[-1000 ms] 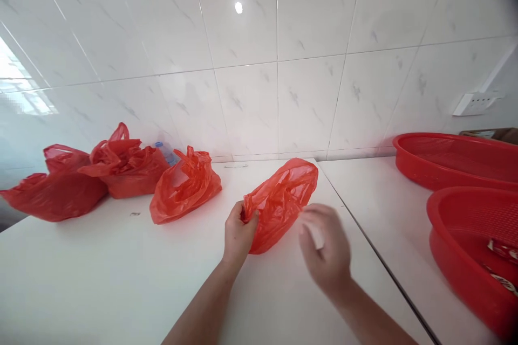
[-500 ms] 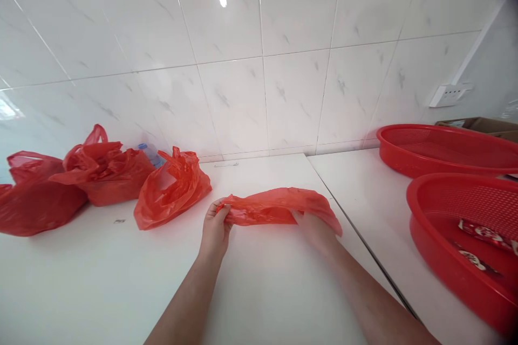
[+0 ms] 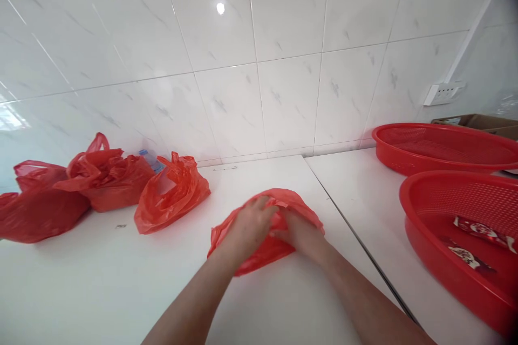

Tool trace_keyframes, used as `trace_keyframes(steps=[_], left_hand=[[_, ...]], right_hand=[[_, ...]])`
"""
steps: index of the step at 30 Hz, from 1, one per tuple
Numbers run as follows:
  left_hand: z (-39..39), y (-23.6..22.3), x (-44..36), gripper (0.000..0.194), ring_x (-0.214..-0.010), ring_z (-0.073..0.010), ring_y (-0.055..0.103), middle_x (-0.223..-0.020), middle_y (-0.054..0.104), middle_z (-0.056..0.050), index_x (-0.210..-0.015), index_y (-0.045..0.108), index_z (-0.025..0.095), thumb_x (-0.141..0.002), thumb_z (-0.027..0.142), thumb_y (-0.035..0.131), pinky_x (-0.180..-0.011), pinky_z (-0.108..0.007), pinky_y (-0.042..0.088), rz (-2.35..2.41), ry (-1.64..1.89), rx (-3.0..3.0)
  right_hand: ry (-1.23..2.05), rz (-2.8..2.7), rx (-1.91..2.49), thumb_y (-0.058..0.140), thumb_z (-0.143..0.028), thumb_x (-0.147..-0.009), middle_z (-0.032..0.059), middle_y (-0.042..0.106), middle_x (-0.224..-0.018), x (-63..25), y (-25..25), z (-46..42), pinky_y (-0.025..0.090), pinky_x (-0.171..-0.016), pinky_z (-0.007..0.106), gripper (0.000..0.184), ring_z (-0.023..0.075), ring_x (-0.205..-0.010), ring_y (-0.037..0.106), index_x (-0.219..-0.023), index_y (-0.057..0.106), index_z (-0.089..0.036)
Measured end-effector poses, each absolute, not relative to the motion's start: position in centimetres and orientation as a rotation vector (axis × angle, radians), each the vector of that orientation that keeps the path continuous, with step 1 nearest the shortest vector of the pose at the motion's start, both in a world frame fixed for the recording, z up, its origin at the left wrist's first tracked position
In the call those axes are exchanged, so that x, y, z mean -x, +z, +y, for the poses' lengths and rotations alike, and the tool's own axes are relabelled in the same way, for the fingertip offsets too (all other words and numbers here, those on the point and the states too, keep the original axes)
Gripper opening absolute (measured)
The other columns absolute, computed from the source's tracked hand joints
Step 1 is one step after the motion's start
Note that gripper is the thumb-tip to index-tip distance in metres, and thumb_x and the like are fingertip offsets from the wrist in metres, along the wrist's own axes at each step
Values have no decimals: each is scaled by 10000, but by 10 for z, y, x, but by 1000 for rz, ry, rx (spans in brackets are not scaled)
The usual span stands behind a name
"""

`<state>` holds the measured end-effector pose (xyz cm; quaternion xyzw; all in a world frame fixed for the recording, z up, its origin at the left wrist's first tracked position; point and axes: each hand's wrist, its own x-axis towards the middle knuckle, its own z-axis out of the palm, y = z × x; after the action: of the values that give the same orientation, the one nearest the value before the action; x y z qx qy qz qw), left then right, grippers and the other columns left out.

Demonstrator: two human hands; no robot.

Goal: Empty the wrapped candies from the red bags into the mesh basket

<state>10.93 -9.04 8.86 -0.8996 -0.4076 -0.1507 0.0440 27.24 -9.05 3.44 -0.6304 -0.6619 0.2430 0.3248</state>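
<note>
A red plastic bag (image 3: 265, 260) lies on the white table in front of me, its film puffed out around both hands. My left hand (image 3: 251, 226) reaches over the bag's near side, its bent fingers closed on the film near the middle. My right hand (image 3: 301, 232) is inside the bag at its right part, with red film over its back. Its thumb shows and points left; the other fingertips are partly hidden by film, and the hand grips the bag from within. The two hands are close together.
Left stand a red plastic bag (image 3: 172, 194), a filled red bag (image 3: 115, 188) and another full bag (image 3: 44, 210), with a bottle (image 3: 150, 160) behind. Right are two red baskets, the far basket (image 3: 437, 164) and the near basket (image 3: 429, 248), which holds wrapped packets (image 3: 481, 229). A table seam (image 3: 364, 245) runs between.
My left hand has moved right, from the bag's left end to its middle beside my right hand. The bag has gone from stretched flat to bunched and spread wider. My right hand has shifted slightly left.
</note>
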Motion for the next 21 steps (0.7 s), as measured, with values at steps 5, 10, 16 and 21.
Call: trace_keyframes(steps=[5,10,16,21], left_hand=[[-44,83,-77,720,-1194,-317,449,-1370,428,-120,-1309,431,275,-638,163,666,-832,-421,463,-1620,-225,2630],[-57,80,-81,488,-1113,-261,517,-1253,545,-78,-1188,552,274,-732,101,537,-791,-353,470,-1471,-292,2793],[-84,69,-113,436,-1055,-259,538,-1190,582,-35,-1122,622,309,-712,173,562,-774,-337,468,-1281,-351,3114],[-94,64,-91,513,-708,-186,619,-1131,614,-19,-1085,656,351,-625,151,547,-494,-253,398,-1705,-84,3173]], right_hand=[[682,-1763,1719,230,-484,-924,21,662,-794,-286,42,-89,397,-570,276,464,175,-696,606,-953,635,-260],[739,-1631,1783,432,-383,-865,46,662,-1020,-293,30,-77,436,-638,275,453,195,-860,622,-1305,444,-275],[891,-1498,1745,614,-434,-733,73,627,-1113,-293,25,-72,462,-653,287,721,227,-937,611,-1380,337,-279],[1187,-1201,1620,588,-371,-750,120,650,-1035,-310,23,-59,470,-580,265,342,214,-874,632,-1027,563,-172]])
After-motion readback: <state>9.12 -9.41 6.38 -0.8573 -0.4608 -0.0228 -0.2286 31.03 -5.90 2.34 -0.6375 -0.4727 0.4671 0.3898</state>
